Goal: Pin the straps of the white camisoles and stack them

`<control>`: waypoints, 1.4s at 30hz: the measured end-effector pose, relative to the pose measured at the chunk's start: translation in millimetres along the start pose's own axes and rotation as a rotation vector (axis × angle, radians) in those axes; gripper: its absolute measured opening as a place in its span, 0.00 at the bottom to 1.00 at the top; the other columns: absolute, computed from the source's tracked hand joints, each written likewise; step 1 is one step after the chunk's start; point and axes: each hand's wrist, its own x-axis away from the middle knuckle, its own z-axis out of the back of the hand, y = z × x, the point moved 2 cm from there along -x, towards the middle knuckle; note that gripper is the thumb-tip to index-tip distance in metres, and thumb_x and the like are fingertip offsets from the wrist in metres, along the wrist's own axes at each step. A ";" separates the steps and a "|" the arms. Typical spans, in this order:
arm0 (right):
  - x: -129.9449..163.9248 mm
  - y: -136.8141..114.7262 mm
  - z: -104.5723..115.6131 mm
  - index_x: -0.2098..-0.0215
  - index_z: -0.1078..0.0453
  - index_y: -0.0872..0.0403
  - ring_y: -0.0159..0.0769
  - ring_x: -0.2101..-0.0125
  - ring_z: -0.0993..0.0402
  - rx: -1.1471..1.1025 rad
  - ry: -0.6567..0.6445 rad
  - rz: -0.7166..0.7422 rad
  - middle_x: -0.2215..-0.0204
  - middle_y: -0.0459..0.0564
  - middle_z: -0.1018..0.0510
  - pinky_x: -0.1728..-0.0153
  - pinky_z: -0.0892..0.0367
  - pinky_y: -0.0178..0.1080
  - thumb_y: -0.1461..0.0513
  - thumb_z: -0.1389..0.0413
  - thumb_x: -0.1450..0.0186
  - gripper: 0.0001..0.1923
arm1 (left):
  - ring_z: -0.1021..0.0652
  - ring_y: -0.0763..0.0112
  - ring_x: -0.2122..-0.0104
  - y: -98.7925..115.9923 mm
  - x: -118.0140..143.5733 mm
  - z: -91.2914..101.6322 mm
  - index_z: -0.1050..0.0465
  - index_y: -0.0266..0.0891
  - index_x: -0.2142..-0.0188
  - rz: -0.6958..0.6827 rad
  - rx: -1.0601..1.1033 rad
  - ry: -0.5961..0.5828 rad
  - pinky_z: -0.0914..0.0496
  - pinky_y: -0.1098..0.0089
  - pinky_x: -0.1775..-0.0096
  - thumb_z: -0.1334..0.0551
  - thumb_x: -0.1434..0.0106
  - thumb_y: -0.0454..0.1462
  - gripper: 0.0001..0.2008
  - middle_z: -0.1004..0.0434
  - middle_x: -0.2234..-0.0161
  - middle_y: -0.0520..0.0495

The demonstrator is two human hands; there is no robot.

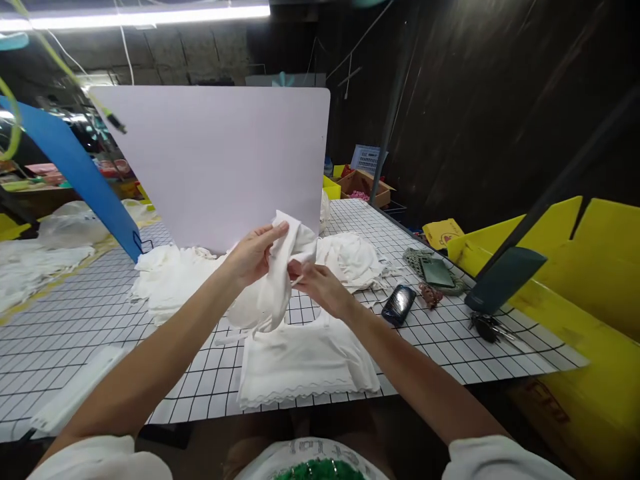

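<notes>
Raised above the table, a white fabric garment (280, 287) hangs between my two hands, its kind unclear in the folds. My left hand (255, 253) pinches its upper left edge, thumb on top. My right hand (320, 283) is closed on the garment's right side, its fingertips partly hidden by cloth. Below them a white camisole-like top (305, 367) with a wavy hem lies flat near the table's front edge. Behind my left forearm is a pile of white garments (173, 277). Another white heap with thin straps (350, 260) lies beyond my right hand.
The table (200, 360) has a grid-patterned cover. A white board (215, 160) and a blue panel (75, 167) stand behind. On the right lie a phone (399, 305), a green pouch (437, 272) and keys (493, 328). Yellow bins (590, 267) border the right edge.
</notes>
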 end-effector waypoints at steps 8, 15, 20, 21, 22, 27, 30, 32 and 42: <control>-21.1 -40.7 21.9 0.74 0.30 0.54 0.25 0.83 0.42 -0.095 0.010 0.006 0.85 0.35 0.40 0.63 0.24 0.46 0.48 0.33 0.41 0.19 | 0.26 0.74 0.79 10.4 -11.1 52.0 0.25 0.36 0.72 -0.418 -0.101 0.431 0.33 0.76 0.77 0.27 0.44 0.44 0.14 0.26 0.79 0.53; 31.2 -111.0 113.6 0.68 0.30 0.51 0.18 0.88 0.60 0.126 0.139 -0.054 0.87 0.30 0.45 0.81 0.31 0.38 0.56 0.28 0.47 0.17 | 0.25 0.75 0.80 21.2 -19.0 91.0 0.26 0.35 0.68 -0.282 -0.032 0.548 0.31 0.76 0.77 0.27 0.44 0.40 0.12 0.25 0.79 0.53; 48.0 -100.3 168.5 0.74 0.28 0.53 0.21 0.86 0.53 0.432 0.286 -0.295 0.87 0.34 0.44 0.76 0.28 0.44 0.52 0.29 0.46 0.17 | 0.26 0.73 0.82 13.2 -22.4 79.0 0.24 0.35 0.66 -0.005 -0.017 0.322 0.33 0.74 0.81 0.29 0.41 0.39 0.10 0.24 0.78 0.50; 48.3 -93.7 171.1 0.74 0.27 0.54 0.23 0.85 0.48 0.536 0.336 -0.295 0.86 0.37 0.40 0.75 0.27 0.45 0.52 0.29 0.47 0.16 | 0.25 0.72 0.81 10.0 -22.8 73.5 0.24 0.35 0.66 0.030 -0.008 0.260 0.32 0.74 0.80 0.29 0.41 0.39 0.10 0.24 0.77 0.50; 48.0 -87.4 169.0 0.74 0.26 0.54 0.26 0.83 0.42 0.654 0.400 -0.239 0.84 0.41 0.34 0.72 0.26 0.45 0.54 0.29 0.47 0.15 | 0.24 0.71 0.80 6.7 -23.0 67.7 0.24 0.35 0.66 0.053 0.000 0.209 0.31 0.73 0.79 0.29 0.41 0.39 0.09 0.23 0.76 0.49; 38.0 -45.0 79.5 0.62 0.22 0.52 0.37 0.61 0.22 0.885 0.156 0.338 0.64 0.50 0.19 0.58 0.23 0.44 0.64 0.42 0.35 0.06 | 0.22 0.70 0.78 -2.9 -21.9 38.7 0.24 0.35 0.61 0.096 -0.011 0.113 0.29 0.73 0.76 0.27 0.43 0.36 0.12 0.22 0.74 0.49; 17.9 -10.0 18.4 0.58 0.23 0.53 0.36 0.54 0.22 0.846 -0.148 0.469 0.56 0.51 0.18 0.51 0.25 0.42 0.71 0.52 0.34 0.17 | 0.23 0.71 0.78 -2.9 -19.7 23.4 0.26 0.34 0.61 0.109 -0.033 0.064 0.28 0.74 0.75 0.27 0.44 0.36 0.14 0.23 0.75 0.50; -2.4 9.8 1.6 0.59 0.23 0.56 0.38 0.54 0.22 0.998 -0.139 0.479 0.57 0.54 0.18 0.51 0.26 0.43 0.73 0.53 0.35 0.17 | 0.22 0.70 0.76 -3.0 -17.5 18.7 0.26 0.34 0.60 0.107 -0.046 0.037 0.27 0.73 0.73 0.26 0.45 0.36 0.16 0.22 0.73 0.49; -69.6 17.5 33.5 0.52 0.26 0.61 0.50 0.51 0.24 1.241 0.113 0.074 0.56 0.61 0.20 0.48 0.30 0.47 0.64 0.47 0.32 0.13 | 0.21 0.70 0.72 -64.6 9.5 68.9 0.20 0.32 0.66 0.340 -0.314 -0.184 0.27 0.75 0.72 0.20 0.55 0.41 0.20 0.20 0.72 0.46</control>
